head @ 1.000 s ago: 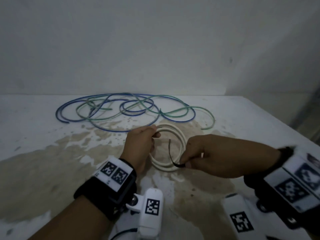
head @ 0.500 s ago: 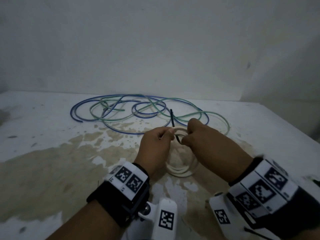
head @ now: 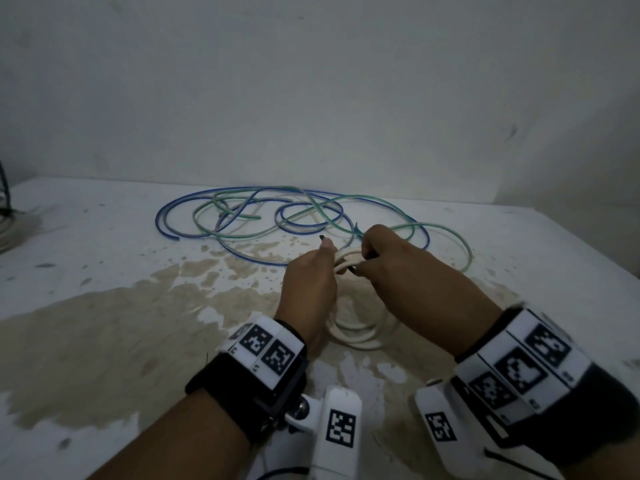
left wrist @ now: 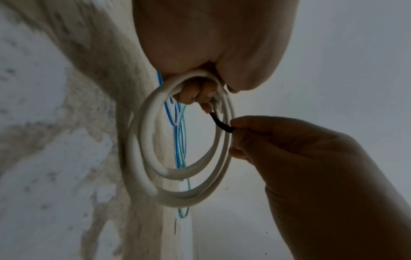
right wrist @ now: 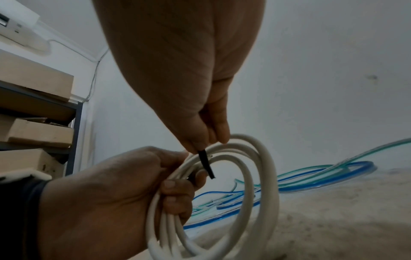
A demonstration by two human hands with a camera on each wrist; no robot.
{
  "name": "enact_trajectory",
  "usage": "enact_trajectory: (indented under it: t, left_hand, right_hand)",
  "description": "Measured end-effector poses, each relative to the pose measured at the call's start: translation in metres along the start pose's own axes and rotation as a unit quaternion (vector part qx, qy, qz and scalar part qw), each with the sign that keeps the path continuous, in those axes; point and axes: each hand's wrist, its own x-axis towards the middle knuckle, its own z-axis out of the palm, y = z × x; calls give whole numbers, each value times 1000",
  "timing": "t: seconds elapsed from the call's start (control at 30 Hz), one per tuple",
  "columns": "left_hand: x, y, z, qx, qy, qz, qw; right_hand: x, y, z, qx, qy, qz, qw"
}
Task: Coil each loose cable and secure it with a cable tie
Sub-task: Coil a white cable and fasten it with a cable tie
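Both hands meet mid-frame: left hand [right wrist: 106,202] curls round the white coil [right wrist: 255,176], right hand [right wrist: 200,133] pinches the black cable tie [right wrist: 205,163] — if loosened, the loops likely spring apart.

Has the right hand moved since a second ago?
Yes. The right hand has gone forward to the top of the white coil, nearer the blue cable.

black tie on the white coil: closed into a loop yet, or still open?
Open. The black cable tie crosses the white coil with its free end loose; the right hand pinches one end, and the left hand grips the coil.
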Motion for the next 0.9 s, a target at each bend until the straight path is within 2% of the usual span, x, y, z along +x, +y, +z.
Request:
enact_trajectory:
  t: [0.1,0.23,0.4,0.47,0.57,0.63,0.73,0.83,0.9]
  left_hand:
    - [5,-5,-3,27,71,18,997]
    - [8,-8,-4,-22,97,-11,995]
    - [6,-4,-3,-87,86,-60,991]
    - [6,-1,-6,-95,67,-54,992]
    - [5,0,-7,-52,26,-23,998]
    - [3,1,-6,-98,29,-47,994]
    - [3,2,-5,-115,32,-61,991]
    - [4,3,-3,-96,36,-53,993]
    - [6,4,-4,-80,43,-47,995]
  right_hand:
    - [6,-5,3,-8,19,-7,1000]
    - [10,-7,8,14,29,-22,999]
    - [10,-9,7,-8,49,-21,999]
    - [8,-9,9,-4,59,-30,998]
    - [9,-6,13,44,65,-43,996]
    - [8,-4,13,72,67,-32,995]
    - [8,-3,12,178,81,23,980]
    - [11,-4,12,272,89,136,948]
    - [14,-5,15,305,93,185,930]
